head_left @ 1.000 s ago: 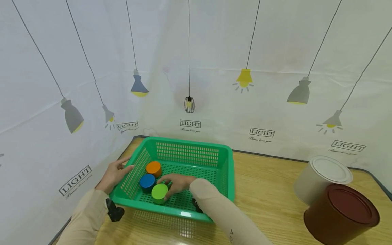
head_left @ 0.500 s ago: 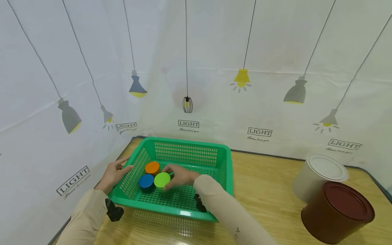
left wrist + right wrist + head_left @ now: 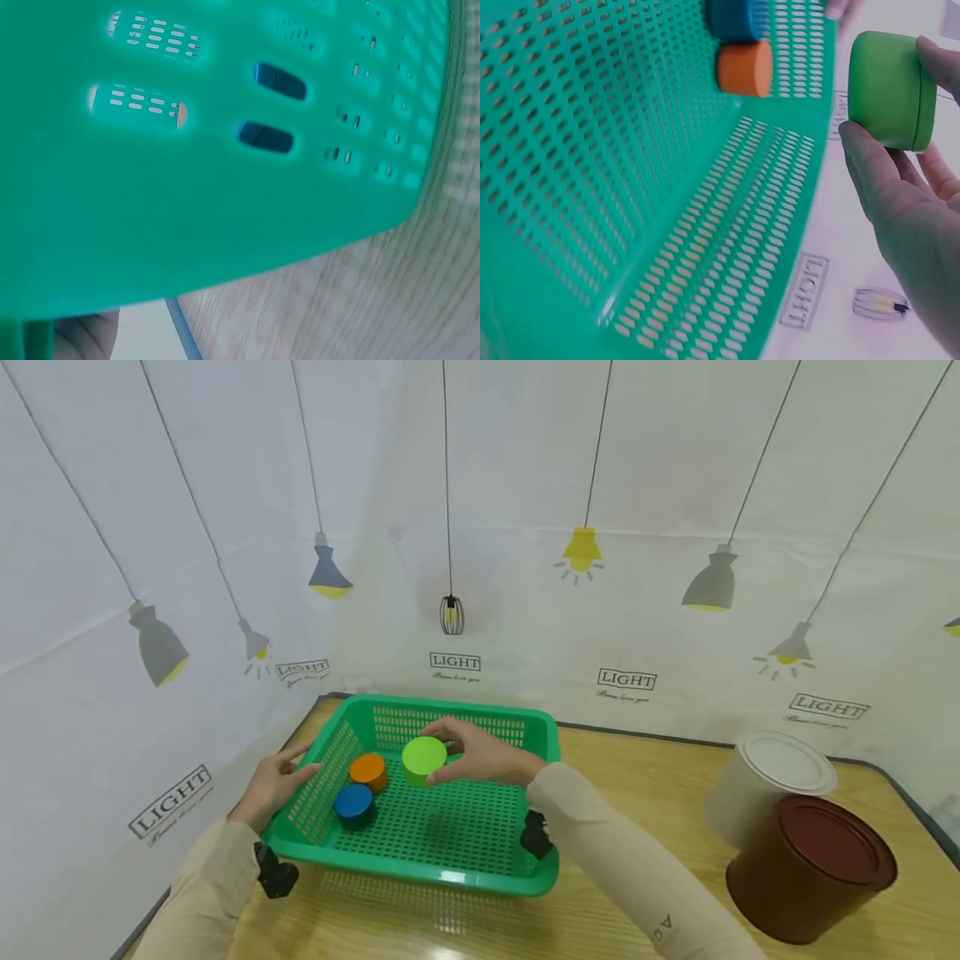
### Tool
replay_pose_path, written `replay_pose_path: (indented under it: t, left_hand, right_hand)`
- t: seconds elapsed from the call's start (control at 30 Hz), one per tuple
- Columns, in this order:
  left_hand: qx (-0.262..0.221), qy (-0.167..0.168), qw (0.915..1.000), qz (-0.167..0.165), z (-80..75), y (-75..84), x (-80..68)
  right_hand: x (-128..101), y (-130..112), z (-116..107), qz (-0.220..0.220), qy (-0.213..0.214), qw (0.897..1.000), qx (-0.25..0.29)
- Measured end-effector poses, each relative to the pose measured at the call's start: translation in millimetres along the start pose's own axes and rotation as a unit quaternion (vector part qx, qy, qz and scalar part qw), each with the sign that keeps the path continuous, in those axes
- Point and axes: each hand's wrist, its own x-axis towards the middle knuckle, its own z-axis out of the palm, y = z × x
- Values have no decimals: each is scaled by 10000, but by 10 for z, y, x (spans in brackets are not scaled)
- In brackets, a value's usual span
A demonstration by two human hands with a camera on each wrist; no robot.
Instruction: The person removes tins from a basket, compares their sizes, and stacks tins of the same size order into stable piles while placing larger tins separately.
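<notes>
Head view: we hold the green tub (image 3: 424, 756) up above the basket (image 3: 442, 860) floor, right hand (image 3: 487, 760) with fingers (image 3: 870, 161) curled round its sides. Orange tub (image 3: 367, 770) and blue tub (image 3: 353, 802) sit below, touching. Left hand (image 3: 273, 785) rests on the basket's left wall, fingers fairly straight.

Both arms are covered by long, close-fitting beige sleeves that end at the wrists. A small dark marking is printed on the right sleeve (image 3: 660, 930) near the forearm. A black device is strapped under each wrist: one below the left hand (image 3: 273, 781), another below the right hand (image 3: 487, 758). The hands are bare, without gloves or rings.
</notes>
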Motion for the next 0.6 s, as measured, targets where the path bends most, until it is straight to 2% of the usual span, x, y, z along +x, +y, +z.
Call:
replay_pose_path:
  t: [0.33, 0.47, 0.6]
  left_hand:
    - [-82, 21, 10000, -11, 7, -28, -16]
    - [-96, -5, 9999, -35, 4, -16, -3]
    - [-137, -14, 9999, -98, -6, 7, 6]
  right_hand:
    - [-515, 50, -322, -290, 506, 9981, -183]
    - [-783, 161, -441, -159, 669, 9976, -99]
    - [-1041, 265, -544, -7, 1026, 9946, -164]
